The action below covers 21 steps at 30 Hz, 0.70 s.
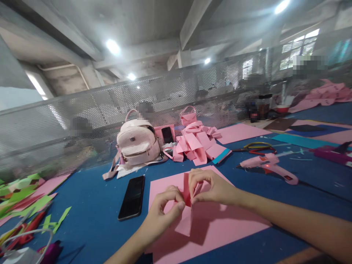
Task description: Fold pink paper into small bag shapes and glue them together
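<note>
Both my hands pinch a small folded pink paper piece (187, 216) just above a large pink sheet (211, 223) lying on the blue table (93, 212). My left hand (165, 205) grips the piece's left side with thumb and curled fingers. My right hand (210, 187) pinches its top from the right, fingers bent. The piece stands upright between them, its lower end hanging toward the sheet.
A black phone (132, 197) lies left of the sheet. Behind are a pale pink backpack (136, 143), a heap of pink paper pieces (196, 143), a pink glue gun (268, 165) and scissors (257, 147). Green paper scraps (24, 194) lie at left. A perforated metal screen (82, 121) backs the table.
</note>
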Each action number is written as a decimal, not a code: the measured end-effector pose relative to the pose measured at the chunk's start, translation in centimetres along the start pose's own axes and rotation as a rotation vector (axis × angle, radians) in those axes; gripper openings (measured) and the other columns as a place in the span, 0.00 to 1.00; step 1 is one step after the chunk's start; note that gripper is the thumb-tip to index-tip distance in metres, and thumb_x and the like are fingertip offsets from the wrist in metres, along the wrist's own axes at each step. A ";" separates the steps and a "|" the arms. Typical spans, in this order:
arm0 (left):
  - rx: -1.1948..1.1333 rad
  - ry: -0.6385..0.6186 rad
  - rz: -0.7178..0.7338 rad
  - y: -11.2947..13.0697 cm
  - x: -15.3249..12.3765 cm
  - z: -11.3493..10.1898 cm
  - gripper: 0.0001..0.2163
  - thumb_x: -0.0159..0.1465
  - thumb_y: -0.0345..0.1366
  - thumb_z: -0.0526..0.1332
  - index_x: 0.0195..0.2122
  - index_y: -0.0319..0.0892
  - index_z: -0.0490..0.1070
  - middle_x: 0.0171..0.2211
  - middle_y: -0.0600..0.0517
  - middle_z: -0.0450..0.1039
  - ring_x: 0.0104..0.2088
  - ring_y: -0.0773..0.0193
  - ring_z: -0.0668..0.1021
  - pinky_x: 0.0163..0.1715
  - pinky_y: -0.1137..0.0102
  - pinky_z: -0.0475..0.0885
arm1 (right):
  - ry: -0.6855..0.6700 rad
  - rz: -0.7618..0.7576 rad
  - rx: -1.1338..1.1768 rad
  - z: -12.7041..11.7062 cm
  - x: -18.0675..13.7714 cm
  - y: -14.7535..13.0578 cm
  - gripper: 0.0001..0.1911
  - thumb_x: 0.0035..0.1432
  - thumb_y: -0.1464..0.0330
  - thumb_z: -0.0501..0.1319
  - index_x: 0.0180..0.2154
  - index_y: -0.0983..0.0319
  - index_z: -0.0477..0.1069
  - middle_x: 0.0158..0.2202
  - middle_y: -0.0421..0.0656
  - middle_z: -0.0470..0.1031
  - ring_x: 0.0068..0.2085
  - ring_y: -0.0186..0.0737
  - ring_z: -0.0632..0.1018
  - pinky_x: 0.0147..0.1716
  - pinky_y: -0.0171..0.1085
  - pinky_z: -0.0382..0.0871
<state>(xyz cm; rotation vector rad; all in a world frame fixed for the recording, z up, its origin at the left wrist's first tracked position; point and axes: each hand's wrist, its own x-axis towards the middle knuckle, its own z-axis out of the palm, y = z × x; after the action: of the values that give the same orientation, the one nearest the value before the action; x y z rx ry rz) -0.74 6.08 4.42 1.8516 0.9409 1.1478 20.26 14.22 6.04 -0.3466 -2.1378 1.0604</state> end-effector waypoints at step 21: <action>0.007 -0.011 0.007 0.3 -0.1 0.0 0.18 0.70 0.47 0.58 0.27 0.41 0.68 0.30 0.51 0.67 0.37 0.59 0.69 0.43 0.65 0.62 | 0.009 -0.034 -0.012 0.2 -0.1 -0.6 0.14 0.52 0.58 0.75 0.33 0.61 0.79 0.33 0.42 0.80 0.38 0.41 0.76 0.41 0.40 0.67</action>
<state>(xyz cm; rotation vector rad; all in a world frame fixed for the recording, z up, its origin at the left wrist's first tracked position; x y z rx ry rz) -0.72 5.83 4.65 1.8663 0.9337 1.1392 20.24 13.66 6.37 -0.3191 -2.1361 1.0251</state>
